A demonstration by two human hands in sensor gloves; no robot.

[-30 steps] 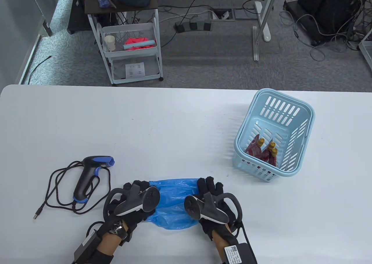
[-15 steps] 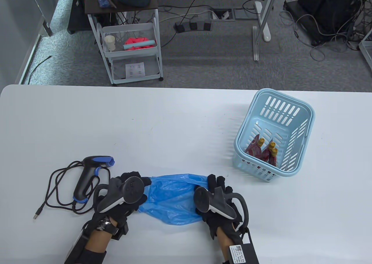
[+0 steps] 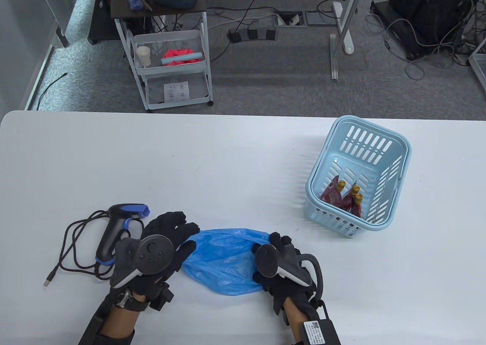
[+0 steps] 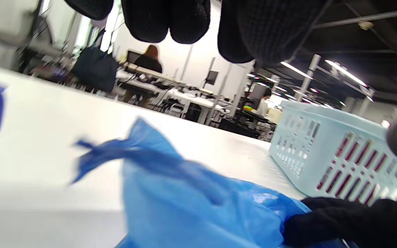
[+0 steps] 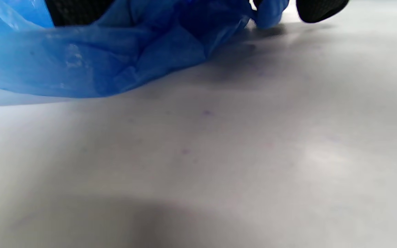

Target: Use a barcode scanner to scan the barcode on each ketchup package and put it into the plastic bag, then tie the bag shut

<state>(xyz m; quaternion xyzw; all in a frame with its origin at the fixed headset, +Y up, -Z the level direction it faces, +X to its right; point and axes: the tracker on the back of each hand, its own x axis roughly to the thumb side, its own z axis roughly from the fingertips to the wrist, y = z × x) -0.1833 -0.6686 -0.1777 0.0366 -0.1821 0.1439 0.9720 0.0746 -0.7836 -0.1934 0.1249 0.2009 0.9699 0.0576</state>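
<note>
Left hand (image 3: 161, 242) off bag (image 3: 224, 259) — right hand (image 3: 283, 261) holds edge.

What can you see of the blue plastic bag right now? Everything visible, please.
The blue plastic bag is thin, translucent, crinkled film, lying slack and flat on the white table near its front edge, between the two hands. The right hand grips its right end, film bunched round the fingers in the right wrist view. The left hand is spread at its left end, fingers off it in the left wrist view. A twisted strip trails from that end. No contents visible.
</note>
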